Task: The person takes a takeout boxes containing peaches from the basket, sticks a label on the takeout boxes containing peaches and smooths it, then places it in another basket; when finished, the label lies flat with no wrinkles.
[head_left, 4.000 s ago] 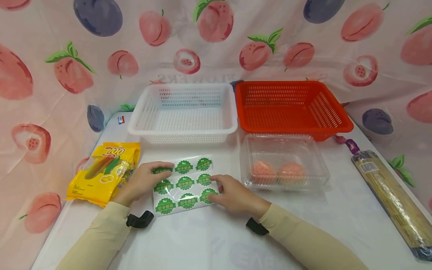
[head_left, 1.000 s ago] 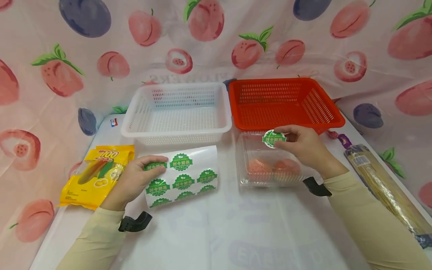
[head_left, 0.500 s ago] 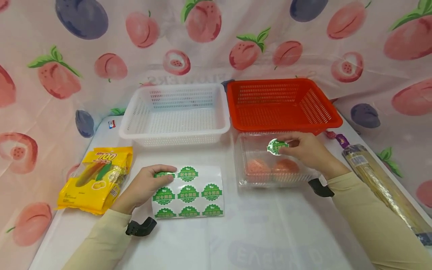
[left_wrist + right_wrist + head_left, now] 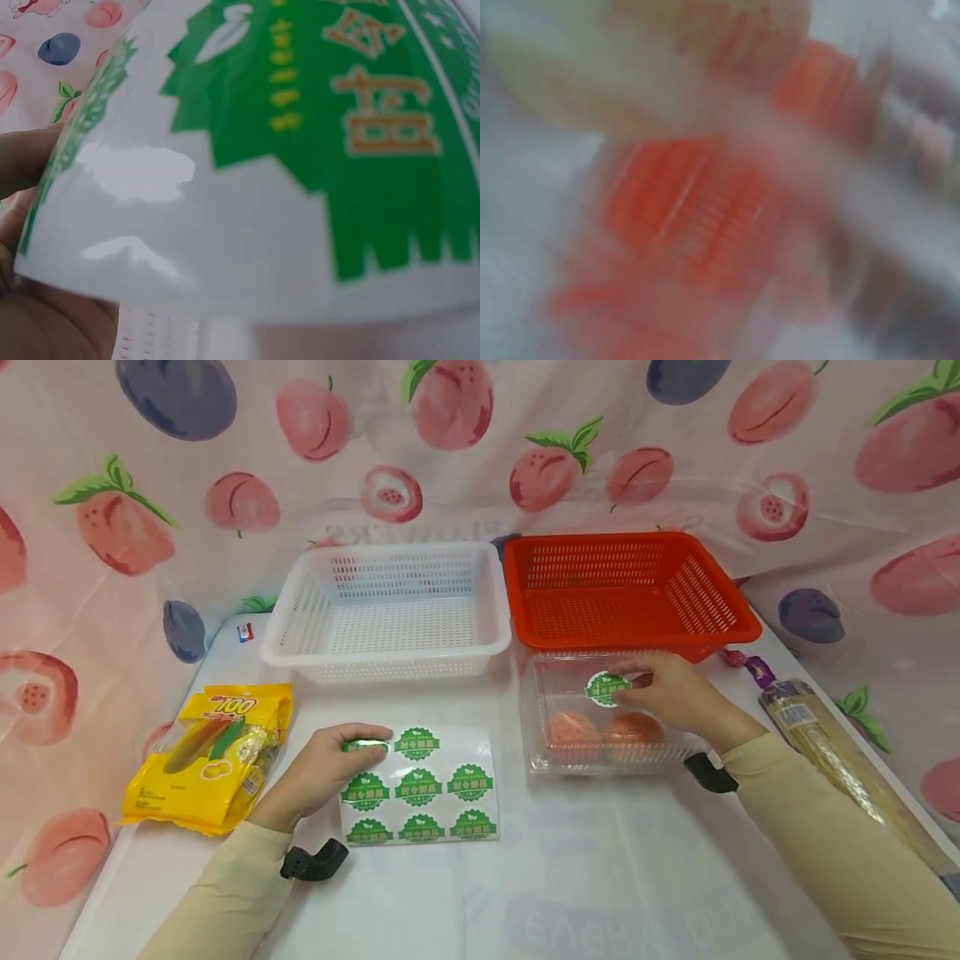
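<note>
My left hand (image 4: pixel 326 770) pinches the upper left corner of a white sheet of round green stickers (image 4: pixel 450 814); one place at its upper right is bare. In the left wrist view the sheet (image 4: pixel 225 247) curves close to the camera beside my thumb and fingers. My right hand (image 4: pixel 670 693) pinches the right edge of a single green sticker (image 4: pixel 603 690) over the lid of a clear plastic box (image 4: pixel 543 693). Whether the sticker touches the lid I cannot tell. Two pinkish round fruits (image 4: pixel 573 735) show inside the box. The right wrist view is blurred.
Behind stand a white basket (image 4: pixel 386 664) and a red basket (image 4: pixel 637 639), side by side. A yellow snack bag (image 4: pixel 206 760) lies left, a long clear pack of noodle-like sticks (image 4: pixel 840 760) right. A small red-and-blue wrapper (image 4: pixel 245 632) lies at the back left.
One sticker has come off the sheet into my right hand, which moved right to the box and then lowered slightly. My left hand lifted the sheet, then brought it down.
</note>
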A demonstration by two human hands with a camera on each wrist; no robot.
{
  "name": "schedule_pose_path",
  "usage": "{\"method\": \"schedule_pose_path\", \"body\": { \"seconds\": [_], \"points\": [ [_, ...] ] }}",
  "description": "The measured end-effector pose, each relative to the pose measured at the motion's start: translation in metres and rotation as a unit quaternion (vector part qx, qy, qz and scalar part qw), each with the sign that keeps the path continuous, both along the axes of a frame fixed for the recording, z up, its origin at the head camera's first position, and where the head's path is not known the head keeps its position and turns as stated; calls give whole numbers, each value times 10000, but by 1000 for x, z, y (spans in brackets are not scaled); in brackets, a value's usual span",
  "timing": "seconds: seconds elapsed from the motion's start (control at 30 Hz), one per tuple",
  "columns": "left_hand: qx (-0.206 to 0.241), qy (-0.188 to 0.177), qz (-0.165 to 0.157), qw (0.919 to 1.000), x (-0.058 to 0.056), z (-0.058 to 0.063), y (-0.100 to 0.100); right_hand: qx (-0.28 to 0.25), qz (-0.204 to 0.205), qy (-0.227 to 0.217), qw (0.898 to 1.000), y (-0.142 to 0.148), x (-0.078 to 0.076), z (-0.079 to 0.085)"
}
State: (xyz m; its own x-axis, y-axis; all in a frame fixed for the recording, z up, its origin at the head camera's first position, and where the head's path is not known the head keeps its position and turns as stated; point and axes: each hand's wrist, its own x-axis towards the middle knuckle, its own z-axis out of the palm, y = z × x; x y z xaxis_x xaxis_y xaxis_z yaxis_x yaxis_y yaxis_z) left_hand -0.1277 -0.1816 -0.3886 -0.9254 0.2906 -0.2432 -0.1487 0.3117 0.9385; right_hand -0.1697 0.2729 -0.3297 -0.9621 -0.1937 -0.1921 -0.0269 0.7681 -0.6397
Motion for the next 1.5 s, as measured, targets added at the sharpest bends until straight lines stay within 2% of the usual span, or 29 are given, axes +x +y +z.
{"method": "schedule_pose_path", "body": {
  "seconds": [0.27,0.57,1.2,1.5],
  "points": [
    [-163,102,-4,9998,-3,5,-2,-67,49,54,10000,-1,-2,-2],
    [-217,10,13,9998,-4,9,0,-138,238,126,9995,2,-3,-3],
    [-158,-27,2,9999,-4,7,0,63,365,160,9992,1,-3,-5],
    [-81,-68,-3,9999,-4,6,0,226,499,505,9972,-2,-3,-7]
  ]
}}
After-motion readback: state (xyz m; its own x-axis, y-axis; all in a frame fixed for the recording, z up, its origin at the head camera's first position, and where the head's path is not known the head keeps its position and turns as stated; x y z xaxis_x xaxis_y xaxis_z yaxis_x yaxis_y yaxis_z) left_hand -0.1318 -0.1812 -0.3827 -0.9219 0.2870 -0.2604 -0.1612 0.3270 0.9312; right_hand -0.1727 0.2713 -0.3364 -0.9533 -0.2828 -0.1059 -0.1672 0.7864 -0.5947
